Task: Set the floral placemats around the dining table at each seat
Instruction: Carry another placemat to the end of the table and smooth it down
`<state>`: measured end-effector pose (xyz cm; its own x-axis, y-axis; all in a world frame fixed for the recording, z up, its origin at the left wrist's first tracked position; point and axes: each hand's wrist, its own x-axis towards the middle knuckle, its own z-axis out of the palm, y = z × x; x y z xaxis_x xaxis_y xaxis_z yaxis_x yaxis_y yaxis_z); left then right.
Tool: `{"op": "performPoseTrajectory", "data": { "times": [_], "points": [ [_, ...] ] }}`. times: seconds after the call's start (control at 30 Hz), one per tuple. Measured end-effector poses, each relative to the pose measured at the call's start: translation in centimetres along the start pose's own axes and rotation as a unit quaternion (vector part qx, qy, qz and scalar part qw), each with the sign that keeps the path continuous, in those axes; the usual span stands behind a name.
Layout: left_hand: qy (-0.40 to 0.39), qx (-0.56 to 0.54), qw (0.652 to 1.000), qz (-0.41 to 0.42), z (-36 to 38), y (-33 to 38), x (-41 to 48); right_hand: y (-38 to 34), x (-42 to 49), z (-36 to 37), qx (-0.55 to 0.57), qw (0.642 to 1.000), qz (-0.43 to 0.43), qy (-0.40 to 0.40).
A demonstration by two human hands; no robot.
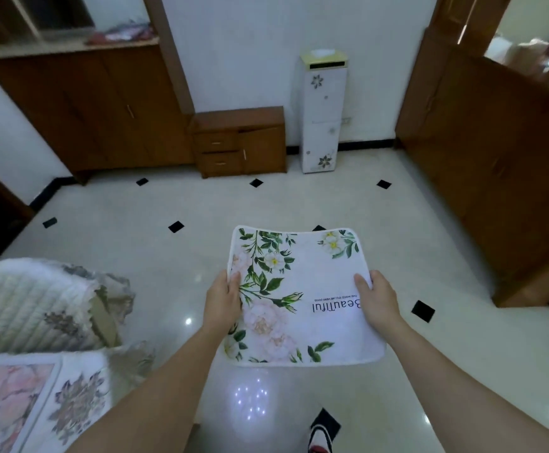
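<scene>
You hold one floral placemat [302, 276] over the floor [129, 256] at 12 o'clock, left hand [224, 300] and right hand [379, 300] each pinching a side edge. It is not laid yet; the counter [80, 400] at 8 o'clock shows one pink floral piece [5, 407], perhaps a mat.

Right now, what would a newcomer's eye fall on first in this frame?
First, the white fabric placemat printed with green leaves and pale flowers, held out at centre frame, the left hand gripping its left edge and the right hand its right edge. Next, the quilted white floral cloth at lower left, and the tall white flower-decorated cabinet against the far wall.
</scene>
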<state>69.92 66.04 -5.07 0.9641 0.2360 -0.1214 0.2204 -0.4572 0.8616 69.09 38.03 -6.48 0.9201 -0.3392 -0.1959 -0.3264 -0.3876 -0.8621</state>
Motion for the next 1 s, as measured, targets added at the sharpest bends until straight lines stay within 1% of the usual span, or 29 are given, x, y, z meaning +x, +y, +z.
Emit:
{"op": "performPoseTrajectory", "data": {
  "times": [0.1,0.2,0.33,0.43,0.57,0.73,0.87,1.0],
  "points": [
    [0.035,-0.012,0.999,-0.01,0.3,1.5,3.8,-2.9,5.7,0.9,-0.01,0.999,-0.02,-0.028],
    [0.067,-0.013,0.997,-0.027,-0.4,1.8,6.9,-5.2,10.1,3.1,-0.029,0.997,-0.021,-0.07],
    [0.096,-0.009,0.994,-0.057,-2.1,0.7,11.6,-7.7,14.8,7.3,-0.059,0.99,-0.015,-0.127],
    [0.122,-0.01,0.99,-0.069,-3.5,-0.4,15.0,-9.7,17.6,11.2,-0.052,0.989,-0.012,-0.139],
    [0.146,-0.014,0.985,-0.089,-6.1,-2.4,20.0,-12.9,21.0,17.0,-0.071,0.984,-0.039,-0.158],
    [0.171,-0.027,0.98,-0.103,-10.7,-5.3,28.8,-18.2,26.3,25.5,-0.084,0.978,-0.073,-0.177],
    [0.189,-0.039,0.976,-0.103,-15.4,-6.8,35.9,-23.5,30.3,32.9,-0.098,0.974,-0.081,-0.188],
    [0.213,-0.054,0.969,-0.115,-21.0,-7.9,42.2,-29.3,33.5,40.0,-0.101,0.967,-0.11,-0.207]
  ]
}}
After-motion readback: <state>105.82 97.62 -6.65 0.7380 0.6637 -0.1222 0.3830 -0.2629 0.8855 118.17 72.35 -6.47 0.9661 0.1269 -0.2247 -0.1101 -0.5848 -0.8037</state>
